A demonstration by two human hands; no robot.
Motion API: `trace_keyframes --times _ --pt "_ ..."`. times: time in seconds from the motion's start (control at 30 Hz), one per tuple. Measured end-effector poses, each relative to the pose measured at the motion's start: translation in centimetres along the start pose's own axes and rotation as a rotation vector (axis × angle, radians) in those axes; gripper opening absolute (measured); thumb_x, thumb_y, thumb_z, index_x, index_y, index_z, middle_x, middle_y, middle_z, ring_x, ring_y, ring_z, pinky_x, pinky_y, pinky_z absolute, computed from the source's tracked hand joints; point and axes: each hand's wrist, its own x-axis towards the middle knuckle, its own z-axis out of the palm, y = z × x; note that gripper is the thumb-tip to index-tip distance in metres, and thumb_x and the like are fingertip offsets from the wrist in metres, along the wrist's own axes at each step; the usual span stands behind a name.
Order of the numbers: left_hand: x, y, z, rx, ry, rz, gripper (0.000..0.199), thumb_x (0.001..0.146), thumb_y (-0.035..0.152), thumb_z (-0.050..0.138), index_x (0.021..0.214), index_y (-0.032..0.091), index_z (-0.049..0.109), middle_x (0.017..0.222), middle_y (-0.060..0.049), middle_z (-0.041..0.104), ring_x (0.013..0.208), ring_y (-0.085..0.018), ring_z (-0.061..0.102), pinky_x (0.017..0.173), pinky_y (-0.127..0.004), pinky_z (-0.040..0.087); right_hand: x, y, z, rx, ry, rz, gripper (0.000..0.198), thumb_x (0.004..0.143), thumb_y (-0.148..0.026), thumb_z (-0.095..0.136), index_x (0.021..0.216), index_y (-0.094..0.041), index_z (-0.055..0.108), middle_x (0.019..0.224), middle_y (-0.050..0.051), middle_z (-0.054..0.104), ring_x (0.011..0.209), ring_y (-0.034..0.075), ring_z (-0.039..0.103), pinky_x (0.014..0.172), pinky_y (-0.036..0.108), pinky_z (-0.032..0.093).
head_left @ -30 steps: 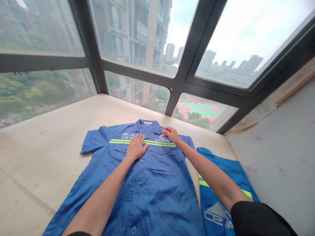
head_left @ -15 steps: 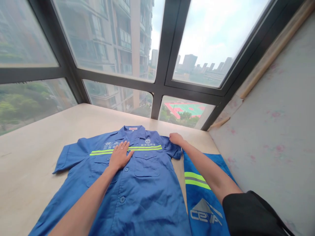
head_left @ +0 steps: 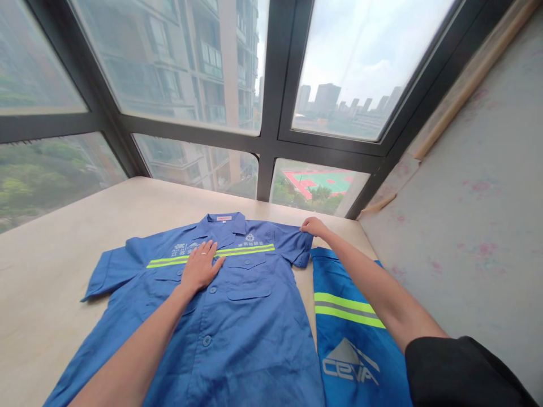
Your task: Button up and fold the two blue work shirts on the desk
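Observation:
A blue short-sleeved work shirt (head_left: 254,322) lies spread out, front side up, its collar toward the window. A yellow-green and grey reflective stripe crosses its chest. My left hand (head_left: 199,267) rests flat on the chest by the button placket, fingers stretched out, a ring on one finger. At the right sleeve's outer upper edge, my right hand (head_left: 314,227) pinches the cloth. Beneath my right forearm lies a second blue garment (head_left: 354,350), folded, with a reflective stripe and "CEVA" lettering.
The pale sill surface (head_left: 55,249) carries both garments. Dark window frames (head_left: 268,135) rise behind it. On the right stands a wall with flowered paper (head_left: 475,249), its edge peeling near the frame.
My right hand has moved outward to the right along the sleeve, which now lies straighter and more spread. My left hand stays flat on the chest. The view has shifted slightly.

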Motion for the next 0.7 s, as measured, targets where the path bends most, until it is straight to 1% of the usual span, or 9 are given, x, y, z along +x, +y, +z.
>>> trace_keyframes --times 0.1,0.17,0.23,0.27,0.33,0.4,0.5,0.6,0.7 --pt "0.3 -0.2 0.0 -0.001 -0.026 0.008 0.072 0.095 0.058 0.029 0.148 0.01 0.042 0.156 -0.014 0.038 0.145 -0.032 0.033 0.118 -0.051 0.025 -1.3 0.6 -1.3 0.131 -0.097 0.026 0.019 0.082 -0.032 0.071 0.089 -0.015 0.069 0.072 0.004 0.067 0.065 0.014 0.063 0.061 0.024 0.053" --pt "0.5 -0.4 -0.1 -0.006 -0.034 0.018 0.073 0.095 0.059 0.029 0.149 0.011 0.041 0.156 -0.014 0.038 0.145 -0.032 0.032 0.118 -0.051 0.025 -2.3 1.0 -1.7 0.284 -0.22 0.063 0.024 0.075 -0.034 0.079 0.083 -0.015 0.067 0.066 0.001 0.063 0.059 0.011 0.059 0.058 0.023 0.054" --pt "0.7 -0.5 -0.2 -0.009 -0.038 0.031 0.073 0.094 0.059 0.03 0.149 0.012 0.041 0.156 -0.013 0.038 0.145 -0.032 0.032 0.118 -0.051 0.025 -3.1 1.3 -1.9 0.451 -0.33 0.122 0.028 0.066 -0.029 0.086 0.073 -0.014 0.063 0.058 0.0 0.059 0.054 0.01 0.056 0.054 0.021 0.052" --pt "0.8 -0.6 -0.2 -0.008 -0.039 0.036 0.072 0.094 0.059 0.031 0.149 0.012 0.041 0.156 -0.013 0.038 0.146 -0.032 0.032 0.118 -0.051 0.025 -3.4 1.4 -1.8 0.515 -0.357 0.148 0.03 0.063 -0.025 0.088 0.069 -0.014 0.061 0.056 -0.001 0.057 0.052 0.009 0.054 0.051 0.02 0.05" --pt "0.9 -0.7 -0.3 -0.004 -0.039 0.044 0.071 0.094 0.058 0.031 0.148 0.013 0.042 0.156 -0.013 0.039 0.145 -0.031 0.032 0.118 -0.051 0.025 -3.7 1.5 -1.7 0.572 -0.329 0.171 0.028 0.065 -0.02 0.084 0.065 -0.014 0.057 0.052 -0.002 0.054 0.049 0.008 0.051 0.047 0.018 0.046" --pt "0.9 -0.8 -0.4 0.005 -0.036 0.05 0.071 0.095 0.057 0.03 0.148 0.013 0.042 0.156 -0.013 0.039 0.146 -0.031 0.032 0.119 -0.05 0.024 -3.8 1.6 -1.7 0.61 -0.25 0.179 0.023 0.072 -0.02 0.077 0.066 -0.015 0.055 0.053 -0.002 0.053 0.048 0.007 0.05 0.046 0.016 0.045" --pt "0.9 -0.8 -0.4 0.008 -0.032 0.06 0.07 0.094 0.057 0.031 0.148 0.013 0.042 0.155 -0.013 0.039 0.146 -0.031 0.032 0.119 -0.049 0.024 -4.1 1.5 -1.9 0.689 -0.163 0.213 0.012 0.081 -0.021 0.064 0.075 -0.017 0.054 0.056 -0.002 0.055 0.05 0.009 0.054 0.049 0.019 0.049" --pt "0.9 -1.0 -0.3 0.001 -0.051 0.071 0.07 0.094 0.056 0.032 0.148 0.013 0.042 0.156 -0.014 0.038 0.146 -0.032 0.032 0.118 -0.05 0.024 -4.6 1.3 -2.1 0.757 -0.172 0.245 0.004 0.085 -0.02 0.056 0.082 -0.017 0.054 0.058 -0.001 0.056 0.053 0.013 0.059 0.054 0.026 0.055" --pt "1.1 -1.1 -0.5 0.016 -0.11 0.066 0.072 0.094 0.055 0.03 0.15 0.01 0.039 0.158 -0.015 0.033 0.147 -0.032 0.028 0.118 -0.05 0.023 -5.2 0.8 -2.0 0.81 -0.215 0.26 0.007 0.089 -0.019 0.052 0.083 -0.017 0.054 0.06 0.001 0.058 0.055 0.015 0.062 0.06 0.03 0.058"
